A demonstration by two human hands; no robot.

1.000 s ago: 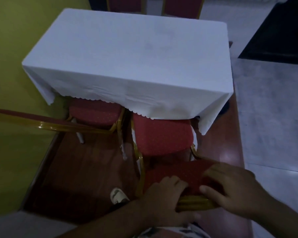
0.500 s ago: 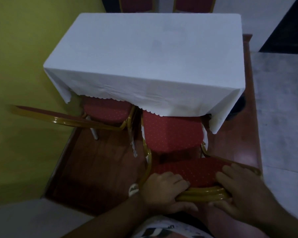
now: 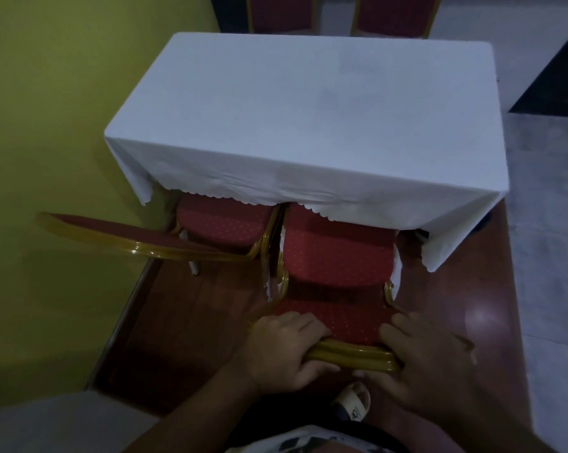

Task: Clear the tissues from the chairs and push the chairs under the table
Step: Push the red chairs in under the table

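I see the long surface under a white cloth [image 3: 309, 125] filling the far middle. Two red padded chairs with gold metal frames sit at its near edge: the left chair [image 3: 223, 220] and the right chair [image 3: 338, 256], seats partly under the cloth. My left hand [image 3: 286, 348] and right hand [image 3: 430, 364] are both closed around the right chair's gold backrest rail. No tissue shows on either seat.
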